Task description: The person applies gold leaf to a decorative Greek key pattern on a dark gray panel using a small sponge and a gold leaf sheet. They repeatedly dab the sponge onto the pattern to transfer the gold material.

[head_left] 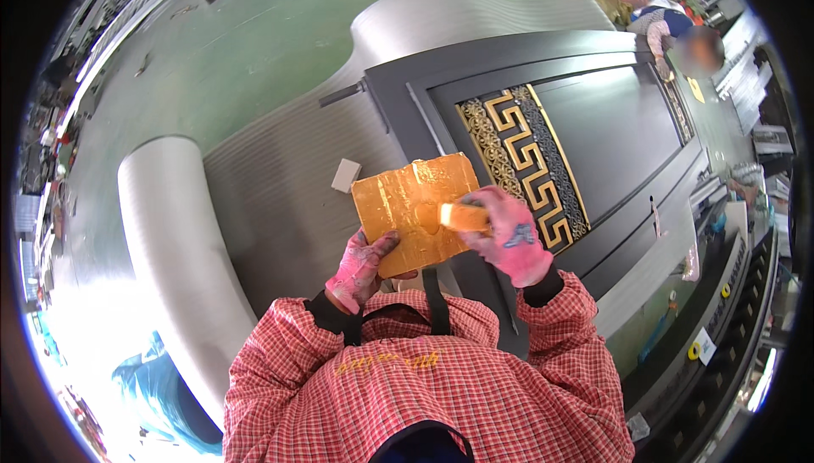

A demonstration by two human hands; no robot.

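My left hand, in a pink glove, grips the lower left edge of a flat board coated in wet-looking gold paint, with the thumb on top. In my right hand, also pink-gloved, is a small sponge-like block, gold with a paler end. The block is over the board's right part; whether it touches the paint I cannot tell. Just beyond lies a dark grey metal door panel. Across it runs an ornamental band with a raised gold key pattern, gold scrollwork on one side and dark scrollwork on the other.
A small pale block lies on grey foam sheeting left of the panel. The sheeting's thick roll stands farther left. At the far right another person bends over the panel's far end, a gloved hand on it.
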